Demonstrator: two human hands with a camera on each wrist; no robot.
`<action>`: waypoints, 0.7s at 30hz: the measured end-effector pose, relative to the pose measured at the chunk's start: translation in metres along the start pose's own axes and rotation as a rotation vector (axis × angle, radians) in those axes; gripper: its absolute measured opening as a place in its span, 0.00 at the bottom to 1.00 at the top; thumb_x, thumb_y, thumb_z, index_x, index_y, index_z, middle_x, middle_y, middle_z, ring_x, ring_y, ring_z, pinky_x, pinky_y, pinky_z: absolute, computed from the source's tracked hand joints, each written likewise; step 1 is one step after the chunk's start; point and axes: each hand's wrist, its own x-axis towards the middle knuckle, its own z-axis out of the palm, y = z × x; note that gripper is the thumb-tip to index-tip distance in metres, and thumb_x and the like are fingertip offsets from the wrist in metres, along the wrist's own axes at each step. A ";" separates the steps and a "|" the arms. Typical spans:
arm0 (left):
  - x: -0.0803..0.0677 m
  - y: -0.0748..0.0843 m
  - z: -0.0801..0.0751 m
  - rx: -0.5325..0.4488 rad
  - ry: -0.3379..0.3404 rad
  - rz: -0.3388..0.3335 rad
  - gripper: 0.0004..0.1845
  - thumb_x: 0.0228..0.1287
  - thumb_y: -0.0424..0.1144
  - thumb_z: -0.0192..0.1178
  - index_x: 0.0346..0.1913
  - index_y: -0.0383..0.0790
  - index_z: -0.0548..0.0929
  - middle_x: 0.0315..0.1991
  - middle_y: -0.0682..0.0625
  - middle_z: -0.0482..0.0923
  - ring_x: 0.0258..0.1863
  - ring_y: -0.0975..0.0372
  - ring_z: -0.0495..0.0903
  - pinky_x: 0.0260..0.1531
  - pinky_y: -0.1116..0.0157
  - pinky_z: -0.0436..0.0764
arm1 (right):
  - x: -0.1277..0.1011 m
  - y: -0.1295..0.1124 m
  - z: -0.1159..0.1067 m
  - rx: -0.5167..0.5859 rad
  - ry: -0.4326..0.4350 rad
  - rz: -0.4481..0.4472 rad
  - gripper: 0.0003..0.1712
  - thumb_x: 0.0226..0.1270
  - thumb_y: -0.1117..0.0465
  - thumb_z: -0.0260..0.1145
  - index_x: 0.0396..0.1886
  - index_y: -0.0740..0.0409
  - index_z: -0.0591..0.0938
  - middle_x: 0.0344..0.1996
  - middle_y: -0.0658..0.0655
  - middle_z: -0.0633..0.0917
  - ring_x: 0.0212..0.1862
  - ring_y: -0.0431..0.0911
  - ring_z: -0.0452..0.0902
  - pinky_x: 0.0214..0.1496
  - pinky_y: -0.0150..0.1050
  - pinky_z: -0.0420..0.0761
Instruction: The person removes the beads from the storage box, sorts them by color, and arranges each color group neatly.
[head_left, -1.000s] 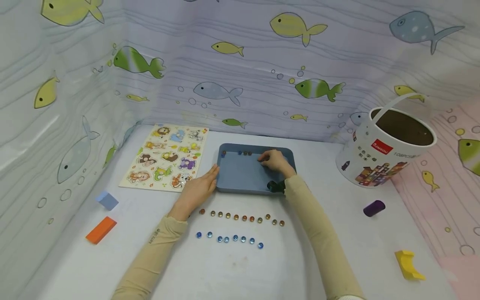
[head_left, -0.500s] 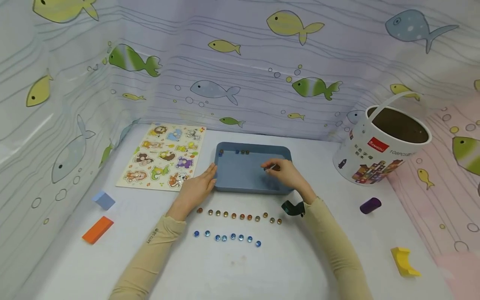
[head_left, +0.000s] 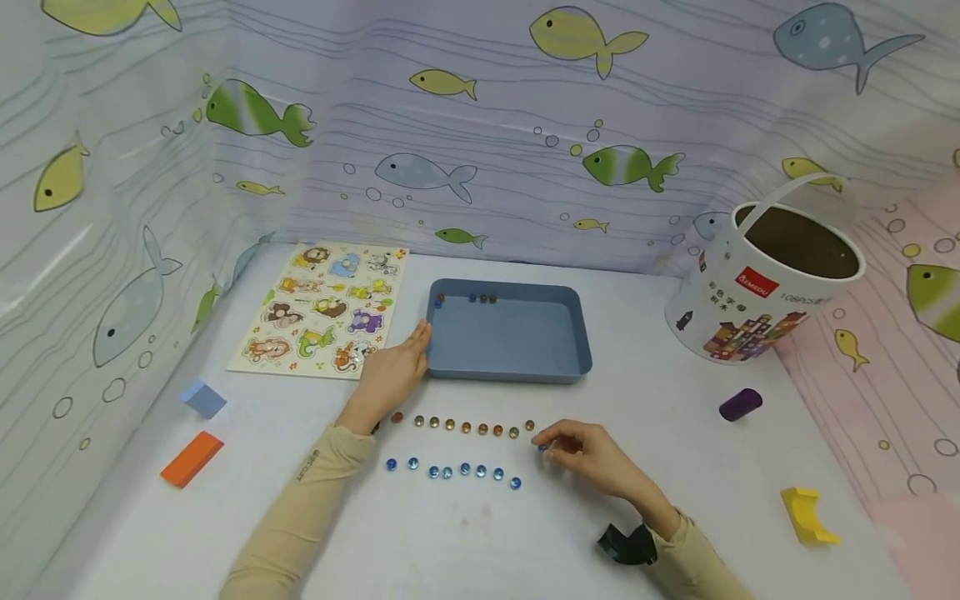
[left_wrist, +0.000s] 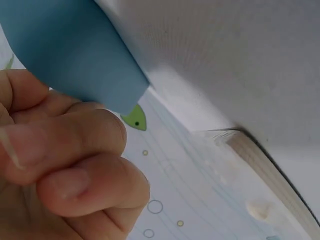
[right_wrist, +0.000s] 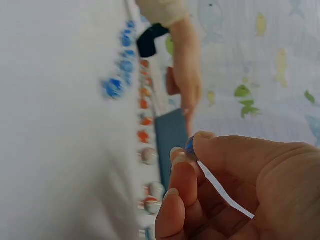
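Note:
My right hand (head_left: 592, 458) is over the table at the right end of the amber marble row (head_left: 466, 427), hiding the last marbles there. Between thumb and index fingertip it pinches a blue marble (right_wrist: 189, 147), a small blue spot in the head view. The left hand (head_left: 392, 373) rests against the outer left side of the shallow blue-grey tray (head_left: 510, 350). In the left wrist view some of its fingers (left_wrist: 75, 145) bend below the tray's corner. Inside the tray, several marbles (head_left: 483, 298) sit along the far wall and in its far left corner. A row of blue marbles (head_left: 465, 469) lies nearest the person.
An animal puzzle board (head_left: 318, 312) lies left of the tray. Light blue (head_left: 203, 399) and orange (head_left: 192, 459) blocks are at the left. On the right stand a white bucket (head_left: 720, 292), a purple cylinder (head_left: 741, 404) and a yellow arched block (head_left: 807, 517). Fish-print curtain surrounds the table.
My right hand has come out of the tray and moved toward the person, to the right end of the amber row. The left hand stays at the tray's left side.

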 end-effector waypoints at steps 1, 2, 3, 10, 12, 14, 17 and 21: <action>0.000 -0.001 -0.001 0.002 -0.002 0.003 0.26 0.72 0.39 0.46 0.72 0.39 0.65 0.71 0.47 0.64 0.07 0.65 0.54 0.07 0.68 0.57 | -0.003 0.002 0.004 0.002 -0.010 -0.001 0.09 0.64 0.64 0.67 0.44 0.56 0.86 0.38 0.53 0.86 0.34 0.35 0.74 0.36 0.30 0.76; 0.000 -0.002 -0.002 0.001 -0.004 0.003 0.26 0.72 0.38 0.46 0.72 0.39 0.65 0.71 0.47 0.64 0.07 0.65 0.54 0.07 0.68 0.57 | -0.006 0.004 0.008 0.004 -0.019 0.003 0.09 0.63 0.64 0.67 0.42 0.55 0.86 0.36 0.52 0.85 0.33 0.35 0.73 0.34 0.30 0.76; 0.000 -0.003 -0.003 0.001 -0.002 0.005 0.26 0.72 0.38 0.46 0.71 0.38 0.65 0.71 0.47 0.64 0.07 0.65 0.54 0.07 0.68 0.58 | -0.008 0.006 0.012 -0.001 -0.024 0.001 0.08 0.62 0.65 0.68 0.41 0.54 0.86 0.33 0.51 0.84 0.31 0.34 0.73 0.33 0.30 0.75; -0.002 -0.009 -0.004 -0.021 0.017 0.022 0.26 0.72 0.37 0.47 0.71 0.37 0.65 0.71 0.47 0.64 0.07 0.66 0.53 0.07 0.69 0.57 | -0.010 0.012 0.028 -0.105 0.003 -0.044 0.10 0.56 0.65 0.73 0.36 0.46 0.85 0.23 0.43 0.76 0.24 0.32 0.66 0.26 0.28 0.71; -0.002 -0.010 -0.003 -0.021 0.018 0.028 0.26 0.72 0.37 0.47 0.71 0.37 0.65 0.71 0.47 0.64 0.07 0.66 0.53 0.07 0.69 0.57 | -0.010 0.013 0.030 -0.145 0.014 -0.069 0.11 0.54 0.65 0.74 0.35 0.46 0.85 0.23 0.42 0.76 0.24 0.31 0.65 0.26 0.28 0.71; -0.002 -0.009 -0.002 -0.018 0.020 0.029 0.26 0.72 0.37 0.47 0.71 0.37 0.65 0.71 0.47 0.64 0.07 0.66 0.53 0.07 0.69 0.58 | -0.010 0.012 0.031 -0.183 0.017 -0.085 0.11 0.53 0.65 0.74 0.35 0.46 0.85 0.25 0.42 0.77 0.25 0.30 0.65 0.27 0.27 0.71; -0.003 -0.007 -0.002 -0.013 0.017 0.026 0.26 0.72 0.38 0.47 0.71 0.38 0.65 0.71 0.47 0.64 0.07 0.65 0.54 0.08 0.68 0.58 | -0.008 0.009 0.028 -0.196 0.004 -0.100 0.12 0.54 0.64 0.75 0.37 0.47 0.85 0.28 0.43 0.79 0.26 0.30 0.66 0.28 0.27 0.72; -0.003 -0.005 -0.003 -0.019 0.006 0.017 0.26 0.72 0.38 0.47 0.71 0.38 0.65 0.72 0.47 0.63 0.07 0.65 0.55 0.09 0.68 0.59 | -0.001 -0.003 0.012 -0.152 -0.022 -0.129 0.10 0.59 0.63 0.72 0.41 0.51 0.85 0.30 0.45 0.81 0.28 0.32 0.68 0.30 0.27 0.72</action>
